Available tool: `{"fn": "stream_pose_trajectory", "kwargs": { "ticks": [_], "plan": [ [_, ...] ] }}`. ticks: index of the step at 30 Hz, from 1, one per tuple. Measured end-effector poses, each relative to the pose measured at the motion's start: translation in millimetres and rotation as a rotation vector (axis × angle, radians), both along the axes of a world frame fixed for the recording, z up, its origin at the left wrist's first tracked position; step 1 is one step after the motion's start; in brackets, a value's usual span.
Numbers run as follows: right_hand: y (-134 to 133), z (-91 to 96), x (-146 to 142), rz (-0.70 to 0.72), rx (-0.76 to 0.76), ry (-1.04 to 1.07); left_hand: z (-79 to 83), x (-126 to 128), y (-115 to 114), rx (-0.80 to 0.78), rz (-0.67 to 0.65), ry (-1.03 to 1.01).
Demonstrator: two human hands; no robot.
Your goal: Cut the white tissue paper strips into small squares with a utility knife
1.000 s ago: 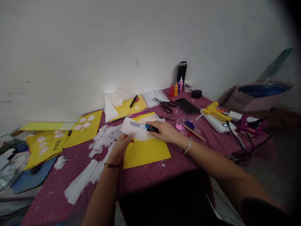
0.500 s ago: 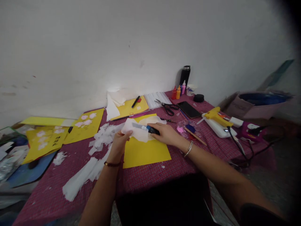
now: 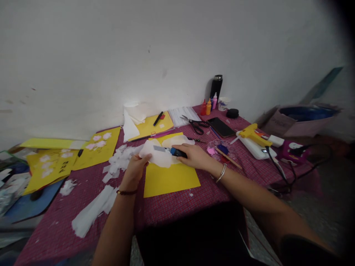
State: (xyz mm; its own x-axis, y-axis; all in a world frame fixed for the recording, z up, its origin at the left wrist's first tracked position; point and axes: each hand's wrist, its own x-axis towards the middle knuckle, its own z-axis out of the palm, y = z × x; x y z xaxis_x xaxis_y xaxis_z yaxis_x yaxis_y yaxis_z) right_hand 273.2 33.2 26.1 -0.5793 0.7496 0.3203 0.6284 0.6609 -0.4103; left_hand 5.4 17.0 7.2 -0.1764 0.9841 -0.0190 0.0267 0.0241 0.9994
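Now left hand point(image 3: 135, 169) pinches crumpled white paper point(image 3: 158, 158); right hand point(image 3: 195, 157) grips blue-black cutter point(image 3: 176, 152).

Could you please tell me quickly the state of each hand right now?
Left hand: closed on the white paper.
Right hand: closed on the blue-handled cutter.

No text, brand or number can be read with certainty. The yellow sheet point(image 3: 50, 166) at the left side of the counter point(image 3: 172, 207) carries a few black marks beside its pale flowers, but they are too small and blurred to read. The white cup point(image 3: 222, 104) near the wall has a dark print, equally unclear.
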Motion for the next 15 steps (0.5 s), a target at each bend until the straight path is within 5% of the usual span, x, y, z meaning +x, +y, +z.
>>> {"fn": "stream_pose_trajectory", "kwargs": {
  "ticks": [8,15],
  "plan": [
    [0,-2.8,-3,0.017,-0.006,-0.002,1.4,13,-2,-0.026,-0.089,0.045],
    [3,0.9,3,-0.002,0.001,-0.018,3.2,0,-2,-0.025,-0.106,0.032]
  ]
}}
